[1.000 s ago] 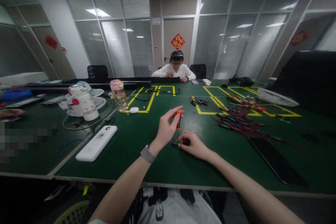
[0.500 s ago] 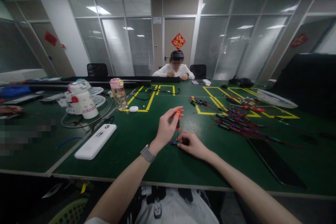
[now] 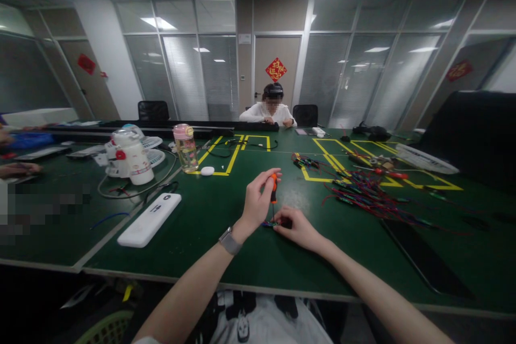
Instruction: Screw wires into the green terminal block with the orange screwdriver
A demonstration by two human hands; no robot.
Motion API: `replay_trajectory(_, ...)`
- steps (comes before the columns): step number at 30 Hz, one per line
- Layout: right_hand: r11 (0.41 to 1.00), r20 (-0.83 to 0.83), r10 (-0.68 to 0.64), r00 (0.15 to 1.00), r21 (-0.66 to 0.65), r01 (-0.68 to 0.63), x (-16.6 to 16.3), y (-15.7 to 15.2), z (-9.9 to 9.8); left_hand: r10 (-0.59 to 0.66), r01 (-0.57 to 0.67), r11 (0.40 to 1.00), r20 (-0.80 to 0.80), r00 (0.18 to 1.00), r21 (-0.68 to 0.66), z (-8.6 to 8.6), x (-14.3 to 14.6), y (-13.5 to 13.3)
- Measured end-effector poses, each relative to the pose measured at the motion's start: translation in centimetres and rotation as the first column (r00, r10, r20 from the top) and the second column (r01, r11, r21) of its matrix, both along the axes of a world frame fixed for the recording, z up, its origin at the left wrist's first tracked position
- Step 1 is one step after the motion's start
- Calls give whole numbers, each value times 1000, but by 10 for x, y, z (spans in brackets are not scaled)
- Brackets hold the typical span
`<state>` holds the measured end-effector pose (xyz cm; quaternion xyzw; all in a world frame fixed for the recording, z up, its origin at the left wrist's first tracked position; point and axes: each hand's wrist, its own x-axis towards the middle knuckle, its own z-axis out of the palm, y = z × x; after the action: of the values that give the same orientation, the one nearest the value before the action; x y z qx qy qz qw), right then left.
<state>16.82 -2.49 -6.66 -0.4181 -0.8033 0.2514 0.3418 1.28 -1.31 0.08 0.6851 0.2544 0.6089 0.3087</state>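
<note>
My left hand is closed around the orange-and-black handle of a screwdriver. The screwdriver stands upright, its thin shaft reaching down to a small green circuit board on the table. Pinched at the board's right end are the fingers of my right hand, holding it against the tabletop. Part of the board is hidden by my fingers, and the exact spot where the tip meets it is too small to make out.
Right of my hands lies a heap of green boards with red and blue wires, near a black phone-like slab. A white power bank, a white bottle and a pink-lidded bottle stand left. A person sits opposite.
The view has tilted up slightly, so everything sits a little lower. Both hands keep their grip on the screwdriver and board. The person opposite has shifted their hands.
</note>
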Motion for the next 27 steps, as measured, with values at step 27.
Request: replay_trajectory(27,1000,-9,-9,1000,20,9,-1,0,-1,134,-126,988,-100,986,87,1,-1,3)
